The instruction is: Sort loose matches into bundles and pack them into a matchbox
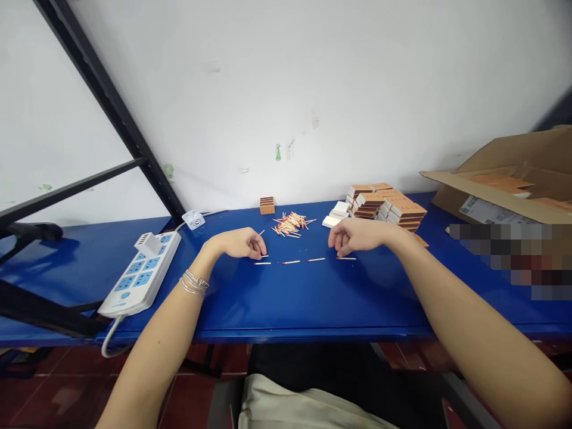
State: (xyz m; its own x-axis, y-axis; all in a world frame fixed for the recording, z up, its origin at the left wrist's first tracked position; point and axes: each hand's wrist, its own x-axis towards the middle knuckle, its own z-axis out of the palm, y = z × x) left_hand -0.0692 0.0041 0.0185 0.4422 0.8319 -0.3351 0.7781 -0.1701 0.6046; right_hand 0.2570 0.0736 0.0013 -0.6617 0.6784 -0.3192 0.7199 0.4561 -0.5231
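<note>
My left hand [243, 243] is closed in a pinch at the left end of a row of matchsticks on the blue table. A matchstick [265, 256] pokes out from its fingertips, and another thin stick end [261, 232] shows behind the fingers. Just below lies a red-tipped matchstick [263, 263]. Two more, a left one [291, 262] and a right one [316, 260], lie between my hands. My right hand [357, 235] has its fingers curled down close above the row's rightmost matchstick [347, 258]; whether anything is between them is hidden. Behind the row is a loose matchstick pile [291, 223].
Stacked matchboxes [388, 205] and white box trays [336, 215] stand behind my right hand. A small matchbox stack [267, 205] sits by the wall. An open carton [491, 196] is at right. A power strip [143, 271] lies left, beside a black metal frame [116, 113].
</note>
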